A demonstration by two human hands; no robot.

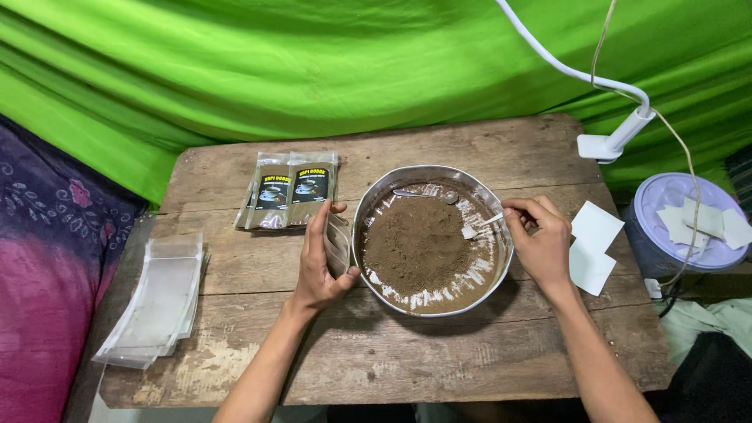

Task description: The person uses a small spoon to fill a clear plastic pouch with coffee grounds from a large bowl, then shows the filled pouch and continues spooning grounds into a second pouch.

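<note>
A round metal bowl [365, 205] of brown powder [413, 244] sits in the middle of a worn wooden table [258, 376]. My left hand [319, 262] holds a clear plastic pouch [338, 243] upright against the bowl's left rim. My right hand [538, 241] grips a small white plastic spoon [475, 229] whose tip rests over the powder at the bowl's right side. A metal spoon [427, 194] lies inside the bowl at the back.
Two filled, labelled pouches [290, 189] lie behind my left hand. A stack of clear empty pouches [159, 301] hangs over the table's left edge. White paper pieces [593, 244] lie at the right, near a clamp lamp [609, 141] and a lidded blue bucket [675, 227].
</note>
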